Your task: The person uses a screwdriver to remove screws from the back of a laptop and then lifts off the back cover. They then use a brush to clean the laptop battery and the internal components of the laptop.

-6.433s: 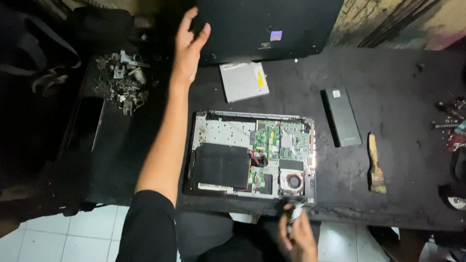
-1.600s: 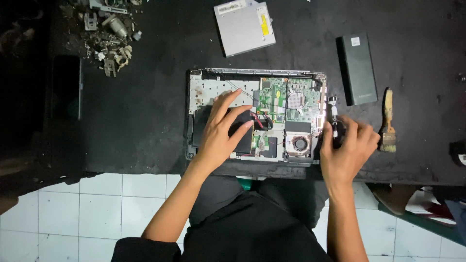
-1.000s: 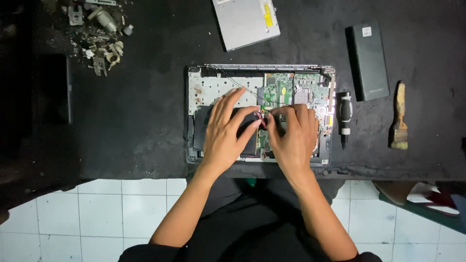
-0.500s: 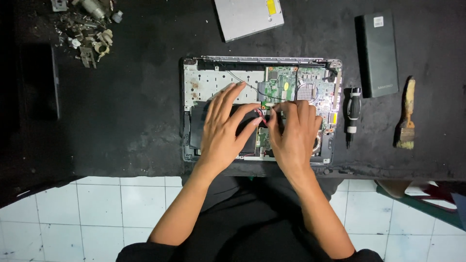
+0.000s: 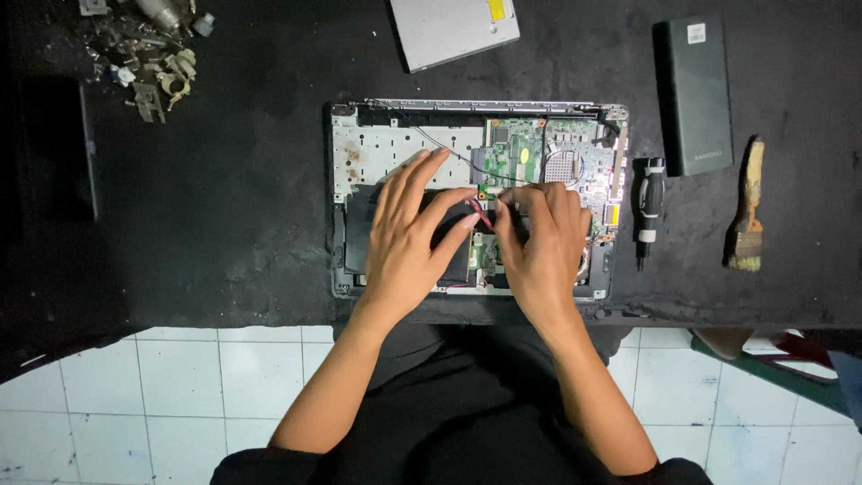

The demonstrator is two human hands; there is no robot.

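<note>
An opened laptop base (image 5: 359, 153) lies on the black worktable, its green circuit board (image 5: 530, 157) and a black flat part exposed. My left hand (image 5: 409, 238) rests flat on the black part, fingers spread toward the board. Beside it, my right hand (image 5: 539, 242) pinches at a small red wire (image 5: 480, 214) near the middle of the board. The fingertips of both hands nearly meet there. A black screwdriver (image 5: 648, 207) lies just right of the laptop, untouched.
A silver disc drive (image 5: 453, 27) sits at the top edge. A long black battery (image 5: 699, 94) and a worn paintbrush (image 5: 745, 211) lie at the right. Loose metal parts and screws (image 5: 153, 54) are piled top left. White floor tiles (image 5: 180, 395) show below the table.
My right hand put down the screwdriver beside the laptop and moved to the middle of the board. Both hands now stay there; the view has shifted slightly.
</note>
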